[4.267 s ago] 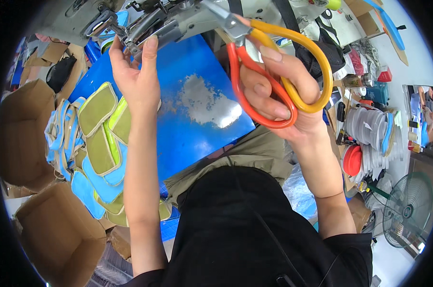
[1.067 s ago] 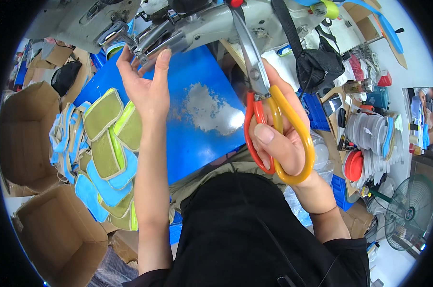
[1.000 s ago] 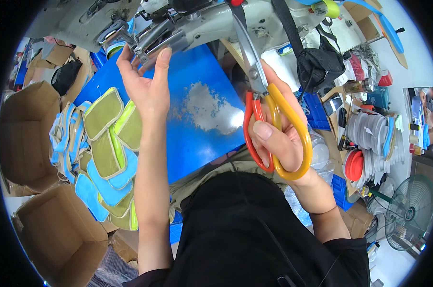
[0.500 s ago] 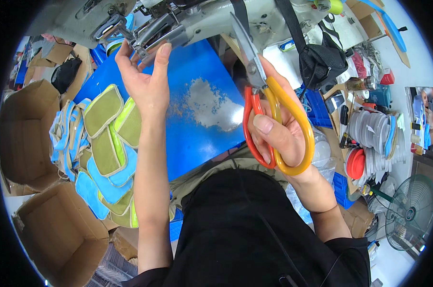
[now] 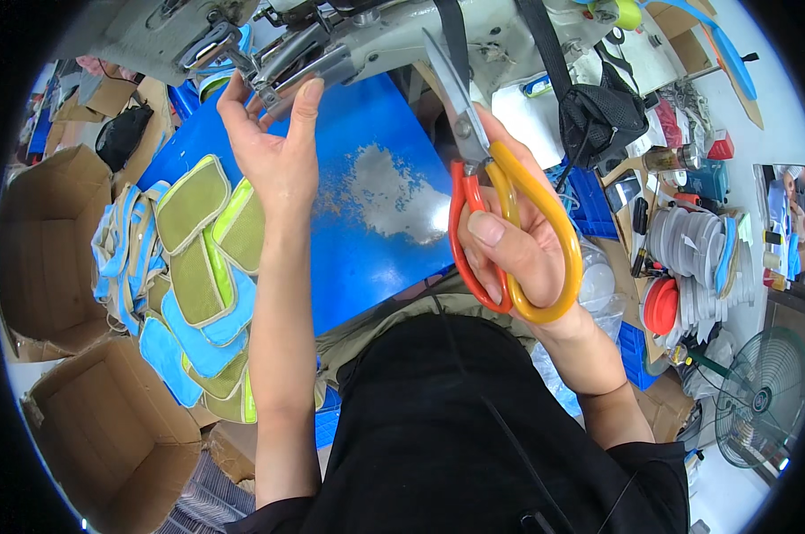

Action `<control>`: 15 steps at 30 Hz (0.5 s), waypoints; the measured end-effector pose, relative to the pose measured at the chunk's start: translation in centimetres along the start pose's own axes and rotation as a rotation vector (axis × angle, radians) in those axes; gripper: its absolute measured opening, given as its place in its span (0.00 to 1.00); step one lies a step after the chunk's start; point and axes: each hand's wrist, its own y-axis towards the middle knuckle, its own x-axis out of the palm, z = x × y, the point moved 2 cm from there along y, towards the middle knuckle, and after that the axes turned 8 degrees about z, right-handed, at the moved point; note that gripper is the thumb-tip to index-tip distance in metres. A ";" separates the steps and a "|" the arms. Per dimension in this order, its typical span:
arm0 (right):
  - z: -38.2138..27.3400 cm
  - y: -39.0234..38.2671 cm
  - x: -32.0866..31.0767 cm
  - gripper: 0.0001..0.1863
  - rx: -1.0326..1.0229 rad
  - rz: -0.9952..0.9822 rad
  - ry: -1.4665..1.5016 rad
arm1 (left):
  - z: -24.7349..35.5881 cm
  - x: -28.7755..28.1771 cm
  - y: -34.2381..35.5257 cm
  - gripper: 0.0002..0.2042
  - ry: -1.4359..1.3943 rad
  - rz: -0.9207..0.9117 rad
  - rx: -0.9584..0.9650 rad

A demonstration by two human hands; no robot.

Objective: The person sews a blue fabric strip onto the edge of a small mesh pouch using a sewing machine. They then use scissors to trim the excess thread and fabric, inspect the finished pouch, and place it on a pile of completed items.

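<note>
In my right hand [image 5: 527, 236] is a pair of scissors [image 5: 467, 120] with one red and one yellow handle, held upright with the blades together. Their tips reach in front of the sewing machine [image 5: 420, 44]. My left hand [image 5: 276, 156] is raised at the machine's metal head parts [image 5: 309, 76], thumb and fingers apart. Some of its fingertips are hidden behind the metal, so whether they press on it is unclear. Beside my left forearm lies a pile of olive and blue fabric pads [image 5: 193, 209] with pale and lime edges.
Below the machine is a blue tabletop [image 5: 358, 276] with a worn patch. Two cardboard boxes [image 5: 51, 258] stand at the left, near a bundle of blue and beige strips [image 5: 122, 254]. A black mesh pouch [image 5: 603, 116] hangs at the right, before stacked white rolls [image 5: 683, 245] and a fan [image 5: 763, 396].
The scissors and my right hand have shifted very slightly left. My left hand has hardly moved at the machine head.
</note>
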 end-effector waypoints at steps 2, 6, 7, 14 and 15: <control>0.0 0.0 0.1 0.39 0.010 -0.004 0.013 | 0.0 0.0 0.0 0.41 -0.005 -0.004 -0.006; 0.0 0.0 0.2 0.39 0.015 0.000 0.021 | 0.1 0.1 0.0 0.41 -0.010 -0.003 -0.007; 0.0 0.0 0.1 0.39 0.018 -0.009 0.022 | 0.1 0.1 0.0 0.41 -0.011 -0.001 -0.008; 0.0 0.0 0.2 0.39 0.038 -0.002 0.027 | 0.2 0.0 0.0 0.41 -0.006 -0.007 -0.022; 0.1 0.0 0.2 0.39 0.035 0.001 0.027 | 0.2 0.0 0.0 0.42 -0.001 -0.007 -0.022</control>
